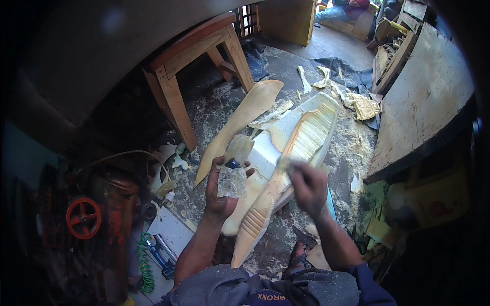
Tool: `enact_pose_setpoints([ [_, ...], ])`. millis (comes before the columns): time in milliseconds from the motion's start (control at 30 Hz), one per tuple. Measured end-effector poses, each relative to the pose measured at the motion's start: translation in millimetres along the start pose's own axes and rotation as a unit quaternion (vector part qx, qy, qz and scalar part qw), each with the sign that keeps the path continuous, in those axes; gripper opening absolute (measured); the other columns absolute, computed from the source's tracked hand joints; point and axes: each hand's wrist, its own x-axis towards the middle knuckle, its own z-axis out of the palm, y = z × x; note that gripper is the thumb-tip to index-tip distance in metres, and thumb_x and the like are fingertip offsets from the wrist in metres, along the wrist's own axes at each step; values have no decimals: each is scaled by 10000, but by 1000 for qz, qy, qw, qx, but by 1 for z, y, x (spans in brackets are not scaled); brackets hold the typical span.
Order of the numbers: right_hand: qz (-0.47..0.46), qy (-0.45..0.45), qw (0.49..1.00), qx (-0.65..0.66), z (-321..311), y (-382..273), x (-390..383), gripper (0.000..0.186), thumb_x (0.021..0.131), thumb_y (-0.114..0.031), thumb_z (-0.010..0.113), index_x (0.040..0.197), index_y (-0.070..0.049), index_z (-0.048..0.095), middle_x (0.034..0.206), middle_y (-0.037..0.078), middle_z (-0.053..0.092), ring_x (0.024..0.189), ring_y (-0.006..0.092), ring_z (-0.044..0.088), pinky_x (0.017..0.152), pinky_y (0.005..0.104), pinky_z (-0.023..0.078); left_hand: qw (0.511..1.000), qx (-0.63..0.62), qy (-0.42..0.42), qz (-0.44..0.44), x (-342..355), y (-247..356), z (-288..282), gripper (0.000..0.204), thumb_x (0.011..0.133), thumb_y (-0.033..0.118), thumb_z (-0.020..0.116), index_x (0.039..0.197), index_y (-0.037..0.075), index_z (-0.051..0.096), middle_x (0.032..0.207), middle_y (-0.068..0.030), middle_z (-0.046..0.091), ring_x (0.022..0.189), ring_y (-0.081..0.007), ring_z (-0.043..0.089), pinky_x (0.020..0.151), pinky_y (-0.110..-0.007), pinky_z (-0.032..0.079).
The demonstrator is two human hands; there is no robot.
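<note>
Debris-strewn workshop floor [349, 148], head view: ribbed foam strip [309, 136], long axis near-left to far-right, along the right edge of the white base [266, 145] — right hand [310, 188] nearer, curled, grip unclear; left hand [218, 203], apart, clasps a translucent plastic piece [232, 182].

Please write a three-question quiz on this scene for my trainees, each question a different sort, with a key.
1. Multiple choice: What holds the pale, translucent, plastic-looking piece?
a) right hand
b) left hand
c) both hands

2. True or false: The thin green coiled hose lies to the left of the long, yellowish, ridged, foam-like piece.

3. Fill in the blank: The round, spoked wheel at the person's left is coloured ____.

Key:
1. b, the left hand
2. True
3. Red
</note>
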Motion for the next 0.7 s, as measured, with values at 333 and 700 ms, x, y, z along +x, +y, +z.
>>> enact_pose_setpoints([
  [333,145,-185,892,-385,0,141,36,281,877,-272,614,1035,-91,759,904,182,747,834,405,720,791,485,568,948,309,40,69,-5,4,15,334,1032,182,607,1318,76,472,1171,-55,606,1077,-141,589,982,-307,477],
  [700,34,-247,958,-139,-55,54,-23,289,903,-111,659,1179,-81,737,916,149,719,860,247,700,811,387,548,924,329,181,72,-5,0,-45,354,1011,172,623,1322,23,541,1223,-98,615,1052,-146,610,942,-293,503],
])
